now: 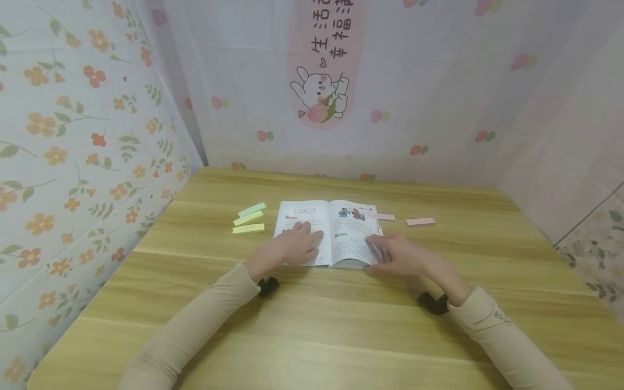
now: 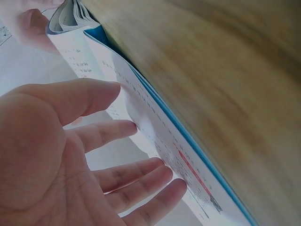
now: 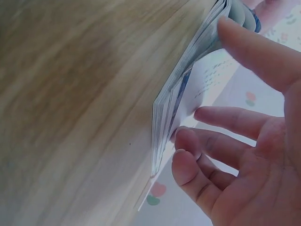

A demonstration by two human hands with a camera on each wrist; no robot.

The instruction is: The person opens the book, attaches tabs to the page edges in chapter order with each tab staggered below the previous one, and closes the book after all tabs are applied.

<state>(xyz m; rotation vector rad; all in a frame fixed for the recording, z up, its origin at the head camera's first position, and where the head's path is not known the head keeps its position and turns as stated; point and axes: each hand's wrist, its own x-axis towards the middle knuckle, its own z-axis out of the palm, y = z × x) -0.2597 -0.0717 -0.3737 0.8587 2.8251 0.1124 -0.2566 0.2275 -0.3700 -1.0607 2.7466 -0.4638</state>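
Both flat hands, left hand (image 1: 296, 245) and right hand (image 1: 397, 254), on open book (image 1: 327, 230).

Left hand (image 2: 51, 160) fingers (image 2: 141, 172) rest flat on the open book (image 2: 155, 136).

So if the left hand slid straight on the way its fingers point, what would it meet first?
The left hand lies flat on the open book's left page, fingers pointing toward the middle. Going on, it would probably meet the book's centre fold first, then the right page.

On the desk (image 1: 312, 336) there were one open book (image 1: 327, 232), three green sticky-note pads (image 1: 249, 219), two pink pads (image 1: 420, 221) and two hands (image 1: 292, 246).
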